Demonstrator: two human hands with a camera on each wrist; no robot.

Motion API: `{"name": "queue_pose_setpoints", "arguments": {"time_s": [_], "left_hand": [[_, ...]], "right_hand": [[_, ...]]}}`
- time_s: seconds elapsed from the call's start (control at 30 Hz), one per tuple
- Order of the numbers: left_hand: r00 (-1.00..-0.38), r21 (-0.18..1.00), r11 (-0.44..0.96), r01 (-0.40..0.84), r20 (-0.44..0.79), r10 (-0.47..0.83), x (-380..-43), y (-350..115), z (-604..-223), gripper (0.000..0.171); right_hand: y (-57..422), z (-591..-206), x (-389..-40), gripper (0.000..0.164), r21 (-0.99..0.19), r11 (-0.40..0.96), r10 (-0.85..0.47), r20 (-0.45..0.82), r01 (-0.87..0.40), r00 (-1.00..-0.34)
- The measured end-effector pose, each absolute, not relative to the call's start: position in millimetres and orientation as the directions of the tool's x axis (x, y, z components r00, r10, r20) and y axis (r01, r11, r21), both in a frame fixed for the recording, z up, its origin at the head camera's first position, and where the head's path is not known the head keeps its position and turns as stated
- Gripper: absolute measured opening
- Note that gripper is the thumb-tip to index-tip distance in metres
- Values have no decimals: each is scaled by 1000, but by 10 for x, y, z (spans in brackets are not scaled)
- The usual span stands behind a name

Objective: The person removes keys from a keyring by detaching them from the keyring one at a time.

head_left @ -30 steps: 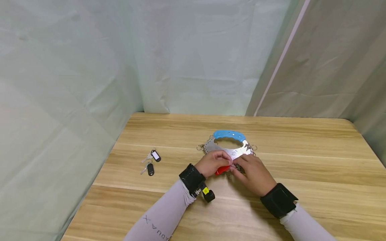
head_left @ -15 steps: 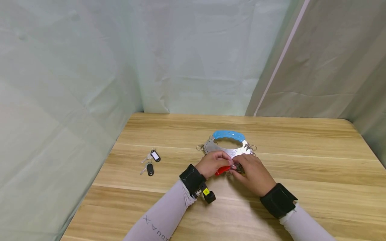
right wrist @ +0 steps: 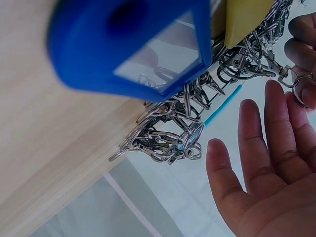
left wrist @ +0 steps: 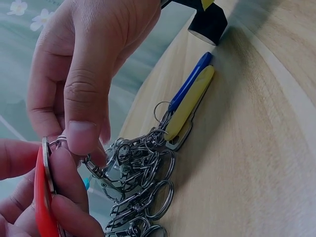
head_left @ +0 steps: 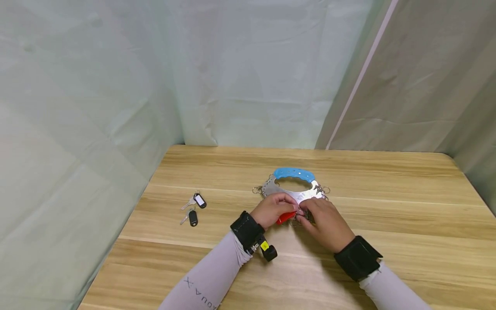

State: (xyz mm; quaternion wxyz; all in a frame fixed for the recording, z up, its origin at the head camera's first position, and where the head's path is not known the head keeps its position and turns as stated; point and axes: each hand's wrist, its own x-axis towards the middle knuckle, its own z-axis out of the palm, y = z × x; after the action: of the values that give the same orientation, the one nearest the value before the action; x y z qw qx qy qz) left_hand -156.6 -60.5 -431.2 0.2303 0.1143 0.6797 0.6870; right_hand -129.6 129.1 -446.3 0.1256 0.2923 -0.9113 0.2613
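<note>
My left hand (head_left: 272, 209) pinches a red key tag (head_left: 286, 218) at the front of a metal key holder with a blue handle (head_left: 294, 173). Close against it, my right hand (head_left: 329, 224) pinches a small key ring (right wrist: 295, 94) joined to a snap hook. In the left wrist view the red tag stands edge-on between the left fingers, while the right thumb (left wrist: 83, 131) presses by the ring. Several snap hooks and rings (left wrist: 140, 158) hang along the holder, with a yellow tag (left wrist: 190, 102) and a blue tag (right wrist: 94, 54). The fingers partly hide the joint between tag and hook.
Two keys with black tags lie on the left of the wooden table (head_left: 407, 206): one tag (head_left: 199, 200) has a white label, the other tag (head_left: 193, 218) lies nearer. Pale sheets (head_left: 248, 77) hang behind and beside the table.
Both hands keep their places. Only the fingertips shift slightly around the ring, and the red tag rises a little. The key holder and the loose keys stay still.
</note>
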Motion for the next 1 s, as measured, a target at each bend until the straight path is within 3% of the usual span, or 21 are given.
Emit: {"name": "queue_pose_setpoints", "arguments": {"time_s": [0.17, 0.53, 1.0], "left_hand": [[-870, 986, 68, -151, -165, 464, -1549, -617, -4215, 15], [-887, 989, 58, -137, -149, 438, -1610, -613, -4420, 13], [-874, 987, 11, -163, -150, 462, -1613, -608, -4433, 15]], "right_hand": [[1295, -4458, -1293, 23, -399, 693, -467, 386, -600, -796], [1280, -4447, -1292, 19, -369, 668, -502, 417, -646, -757], [1274, -4463, -1296, 12, -349, 675, -514, 409, -650, -754]]}}
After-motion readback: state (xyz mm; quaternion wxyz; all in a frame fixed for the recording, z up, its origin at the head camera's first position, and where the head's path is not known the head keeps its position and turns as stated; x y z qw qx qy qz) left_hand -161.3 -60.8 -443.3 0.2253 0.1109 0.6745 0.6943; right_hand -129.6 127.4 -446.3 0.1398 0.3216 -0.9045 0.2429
